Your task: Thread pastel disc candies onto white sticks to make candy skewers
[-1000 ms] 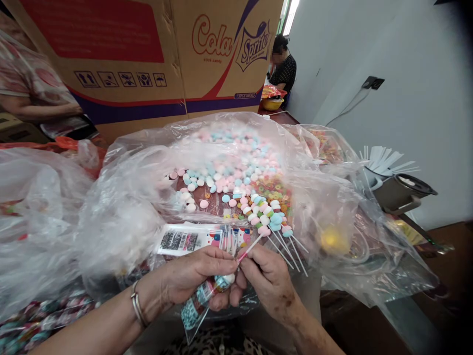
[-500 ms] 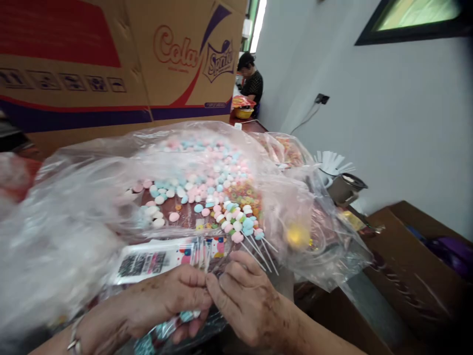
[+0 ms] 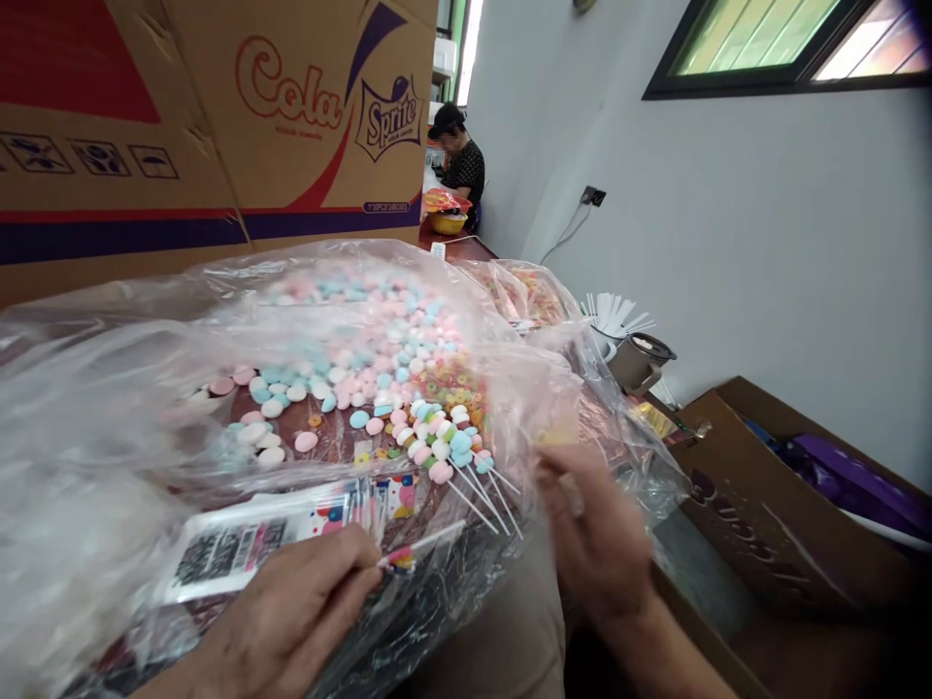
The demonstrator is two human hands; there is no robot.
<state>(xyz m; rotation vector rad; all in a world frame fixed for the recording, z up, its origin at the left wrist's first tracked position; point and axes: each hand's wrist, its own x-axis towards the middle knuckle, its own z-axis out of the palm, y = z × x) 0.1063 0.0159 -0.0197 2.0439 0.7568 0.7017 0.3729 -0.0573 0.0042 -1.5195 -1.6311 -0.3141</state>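
Observation:
My left hand [image 3: 306, 602] pinches a small wrapped candy stick [image 3: 429, 544], whose white stick points right, beside the printed packets [image 3: 254, 534]. My right hand [image 3: 593, 524], blurred, hangs over the right part of the plastic bag with its fingers curled together; whatever is between them cannot be made out. A bundle of candy skewers [image 3: 444, 437] lies between the hands, white sticks pointing down to the right. Behind them are loose pink, blue and white candies [image 3: 364, 349] and small ring candies [image 3: 455, 379], partly under clear plastic.
A large cardboard box [image 3: 291, 107] stands at the back left. To the right are a cup of white sticks [image 3: 615, 325], a lidded grey mug [image 3: 641, 364] and an open carton [image 3: 764, 515]. A person [image 3: 462, 160] sits in the background.
My hands have parted: the right one moved right and up, while the left one moved slightly left. The wrapped stick now shows in my left fingers. The view has shifted right.

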